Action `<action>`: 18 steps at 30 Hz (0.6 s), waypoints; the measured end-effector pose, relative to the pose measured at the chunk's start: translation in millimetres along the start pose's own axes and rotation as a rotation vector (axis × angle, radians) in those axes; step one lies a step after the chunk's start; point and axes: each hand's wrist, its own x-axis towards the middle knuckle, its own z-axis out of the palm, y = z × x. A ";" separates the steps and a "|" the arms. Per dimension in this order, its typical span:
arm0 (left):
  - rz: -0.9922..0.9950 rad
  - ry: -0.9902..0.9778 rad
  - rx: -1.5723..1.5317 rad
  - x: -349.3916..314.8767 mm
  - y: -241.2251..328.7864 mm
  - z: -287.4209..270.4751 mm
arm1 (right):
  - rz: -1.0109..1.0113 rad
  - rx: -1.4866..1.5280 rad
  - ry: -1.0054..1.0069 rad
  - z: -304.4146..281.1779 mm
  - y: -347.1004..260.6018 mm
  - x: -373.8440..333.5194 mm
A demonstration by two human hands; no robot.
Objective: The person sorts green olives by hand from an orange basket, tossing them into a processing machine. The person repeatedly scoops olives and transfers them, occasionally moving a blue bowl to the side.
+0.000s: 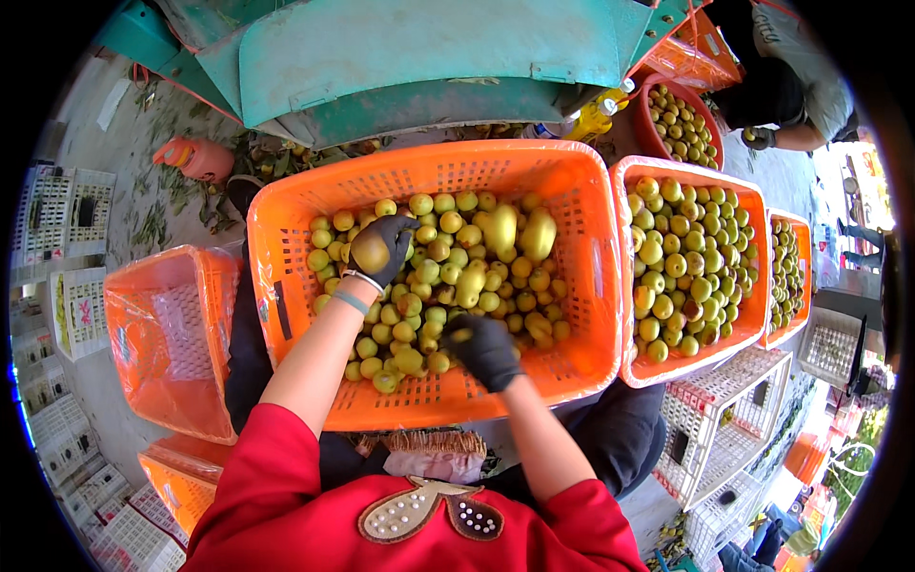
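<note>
A wide orange crate (419,405) lined with clear plastic sits before me, holding many round yellow-green fruits (419,275), some with brown patches. Over its left half is my left hand (389,234) in a black glove, its fingers curled around a round yellow-brown fruit (370,252). My right hand (486,355), also in a black glove and smeared by motion, is low over the fruits near the crate's front side. A yellowish fruit (461,336) shows at its curled fingertips. Larger, longer fruits (538,234) lie at the crate's back right.
Fruit-filled orange crates (694,367) line the right side, beside white crates (729,448). An orange crate (176,329) stands left. A green metal machine (410,57) spans the back, near a red tub (648,133) of fruit. Another person's gloved hand (759,138) is at far right.
</note>
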 end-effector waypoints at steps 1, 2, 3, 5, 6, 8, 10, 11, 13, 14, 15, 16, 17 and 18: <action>-0.036 -0.031 0.147 5.0 10.3 -2.6 | 0.076 0.053 0.121 -21.5 18.0 6.8; -0.083 -0.076 0.146 10.4 5.0 1.8 | 0.133 -0.081 0.217 -42.1 25.1 15.9; 0.014 -0.021 0.051 16.7 6.0 12.3 | 0.186 -0.222 0.322 -67.0 24.7 22.9; 0.146 -0.101 -0.045 37.5 33.9 49.5 | 0.045 -0.429 0.442 -82.5 113.2 50.5; 0.142 -0.208 -0.013 42.3 44.7 58.8 | 0.126 -0.389 0.342 -80.7 109.0 54.2; 0.252 -0.404 0.584 44.9 65.3 76.3 | 0.269 -0.307 0.138 -67.5 84.6 65.2; 0.227 -0.252 0.796 35.1 36.2 102.9 | 0.246 -0.395 0.080 -45.7 68.8 57.8; 0.154 -0.380 0.750 37.5 44.1 101.9 | 0.241 -0.482 0.031 -41.8 65.0 49.1; 0.049 -0.468 0.688 32.3 52.3 93.9 | 0.223 -0.560 -0.072 -37.5 51.4 31.5; 0.111 -0.382 0.644 25.7 49.1 85.6 | 0.217 -0.554 -0.116 -39.4 41.1 22.1; 0.044 -0.364 0.555 21.1 45.8 76.5 | 0.211 -0.548 -0.162 -40.2 36.1 13.4; -0.032 -0.340 0.470 13.9 41.2 62.6 | 0.155 -0.553 -0.170 -37.7 34.0 2.0; -0.046 -0.363 0.438 9.2 30.2 50.8 | 0.096 -0.551 -0.170 -35.6 35.4 -7.6; -0.062 -0.383 0.406 3.3 18.8 38.4 | 0.036 -0.550 -0.172 -33.7 36.8 -14.5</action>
